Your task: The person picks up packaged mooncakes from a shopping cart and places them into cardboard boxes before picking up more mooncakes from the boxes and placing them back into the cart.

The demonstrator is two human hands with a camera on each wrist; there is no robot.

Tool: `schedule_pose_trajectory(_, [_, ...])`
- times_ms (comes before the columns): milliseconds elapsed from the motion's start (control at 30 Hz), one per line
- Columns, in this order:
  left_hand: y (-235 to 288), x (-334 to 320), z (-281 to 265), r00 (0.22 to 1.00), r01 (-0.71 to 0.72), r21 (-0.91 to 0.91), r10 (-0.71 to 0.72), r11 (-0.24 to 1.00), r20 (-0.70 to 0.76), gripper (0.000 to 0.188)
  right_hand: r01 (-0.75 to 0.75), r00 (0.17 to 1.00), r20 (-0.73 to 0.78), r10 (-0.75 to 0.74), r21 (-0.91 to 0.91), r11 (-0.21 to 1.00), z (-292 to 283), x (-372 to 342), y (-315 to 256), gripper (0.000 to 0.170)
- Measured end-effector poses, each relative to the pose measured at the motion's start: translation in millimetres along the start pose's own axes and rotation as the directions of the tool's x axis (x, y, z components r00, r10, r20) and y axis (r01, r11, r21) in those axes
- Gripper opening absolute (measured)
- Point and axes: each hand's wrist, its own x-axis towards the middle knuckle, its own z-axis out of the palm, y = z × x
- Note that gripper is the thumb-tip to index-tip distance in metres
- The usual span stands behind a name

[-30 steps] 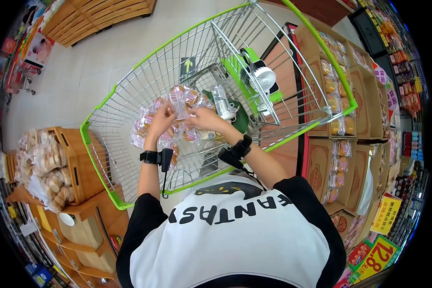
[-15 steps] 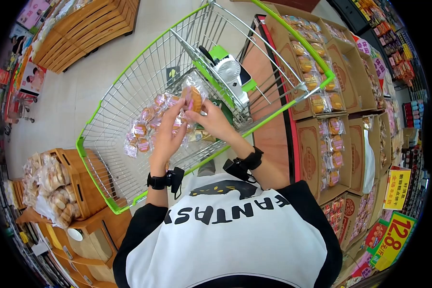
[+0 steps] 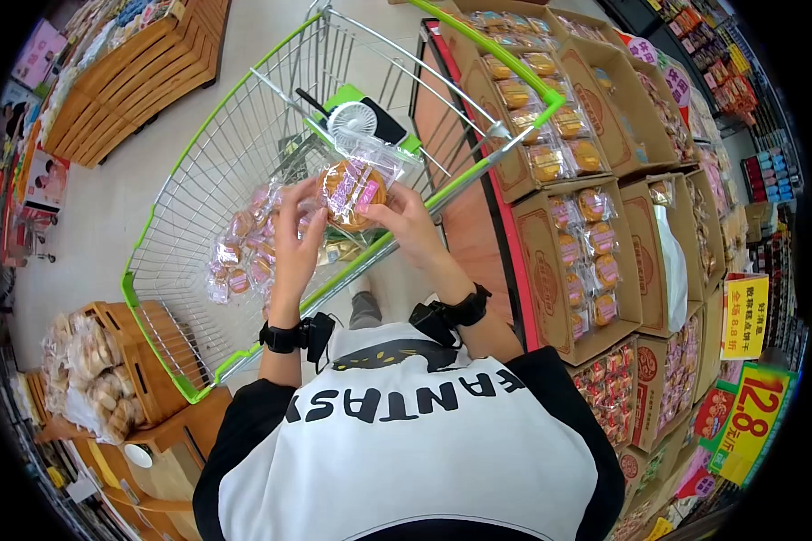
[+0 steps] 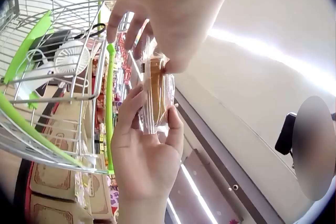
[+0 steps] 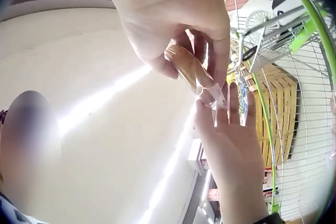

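Note:
A clear-wrapped round golden pastry [image 3: 352,194] with pink labels is held up above the cart, its face turned to the head view. My right hand [image 3: 412,233] grips its right edge, thumb on the front; in the right wrist view the right hand [image 5: 176,22] curls round the pastry [image 5: 186,64]. My left hand [image 3: 296,252] is at the opposite edge, its fingers nearly straight and touching the wrapper. Edge-on in the left wrist view, the pastry [image 4: 156,87] lies between the right hand [image 4: 149,155] and the left hand [image 4: 163,14]. More wrapped pastries [image 3: 236,252] lie in the cart.
The green-rimmed wire cart [image 3: 167,194] surrounds the hands. A white fan [image 3: 352,122] sits on its green child-seat part. Cardboard boxes [image 3: 543,279] of wrapped cakes line the right; a wooden crate [image 3: 140,347] with bagged bread stands left. A slatted wooden stand [image 3: 144,77] is farther off.
The pastry has come up nearer the head view and turned face-on, with both hands still at it. The cart and fan have shifted left in view, and the boxes show more fully.

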Motion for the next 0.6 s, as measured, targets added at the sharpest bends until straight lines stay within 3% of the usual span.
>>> schedule_pose_trajectory(33, [2.4, -3.2, 5.3, 0.992, 0.109, -0.106, -0.101, 0.988, 0.08, 0.04, 0.008, 1.0, -0.007, -0.008, 0.002, 1.0, -5.9, -3.6, -3.7, 0.03])
schedule_pose_trajectory(100, [4.6, -7.5, 18.6, 0.994, 0.067, -0.071, -0.06, 0.995, 0.095, 0.04, 0.02, 1.0, -0.01, -0.021, -0.041, 0.999, -17.9, -11.6, -10.9, 0.031])
schedule_pose_trajectory(167, [4.9, -11.7, 31.5, 0.984, 0.115, -0.173, -0.089, 0.978, 0.153, 0.04, 0.029, 1.0, -0.005, -0.03, -0.04, 0.999, -30.8, -20.3, -16.9, 0.032])
schedule_pose_trajectory(367, [18.6, -19.1, 77.2, 0.966, 0.102, -0.172, -0.056, 0.98, 0.254, 0.038, 0.245, 0.964, -0.084, -0.251, -0.077, 0.966, -65.5, -49.6, -39.8, 0.041])
schedule_pose_trajectory(600, [35.7, -33.7, 148.7, 0.919, 0.13, -0.188, -0.047, 0.974, 0.391, 0.036, 0.185, 0.953, -0.217, -0.211, -0.132, 0.974, -127.3, -100.0, -69.2, 0.036])
